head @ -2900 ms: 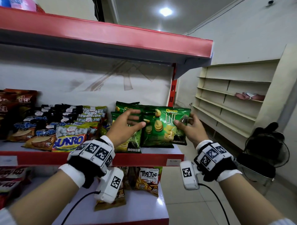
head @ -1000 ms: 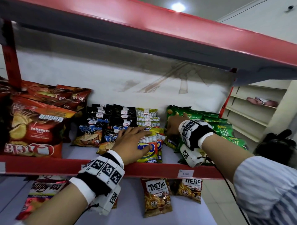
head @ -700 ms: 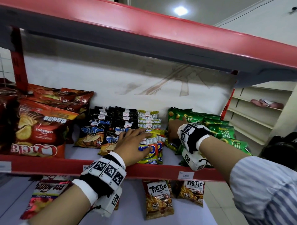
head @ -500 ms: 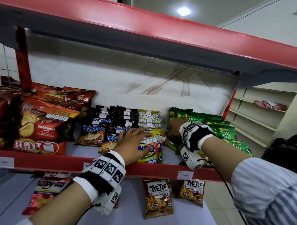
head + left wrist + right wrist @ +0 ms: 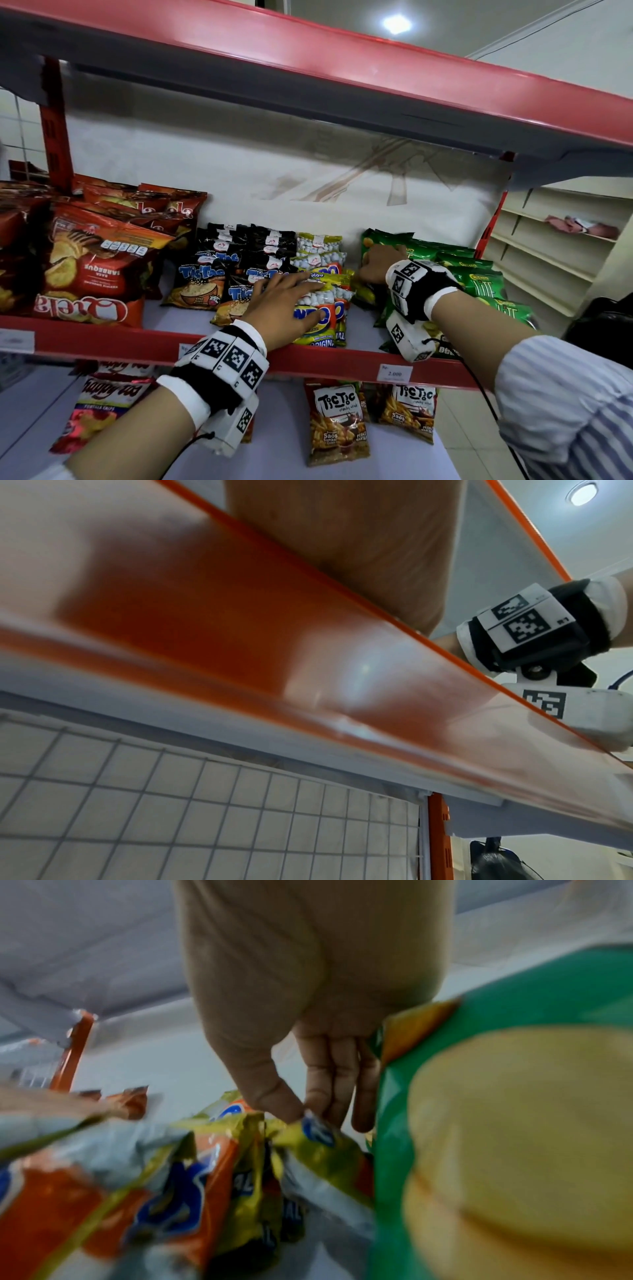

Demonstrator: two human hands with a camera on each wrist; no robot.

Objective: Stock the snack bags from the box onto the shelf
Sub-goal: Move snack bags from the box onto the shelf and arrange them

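Green snack bags (image 5: 479, 274) beside yellow peanut packs (image 5: 322, 308), red shelf lip (image 5: 325, 359) in front

a round ceiling light (image 5: 396, 24) glows in the pale ceiling. cream wooden shelving (image 5: 548, 253) stands against the white wall (image 5: 565, 61) at right, with pink cloth (image 5: 579, 226) on one board. behind the rack hangs a white wire grid (image 5: 205, 818).

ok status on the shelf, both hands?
Left hand flat on yellow snack bags. Right hand at their far end, beside green chip bags; grip unclear. Box not in view.
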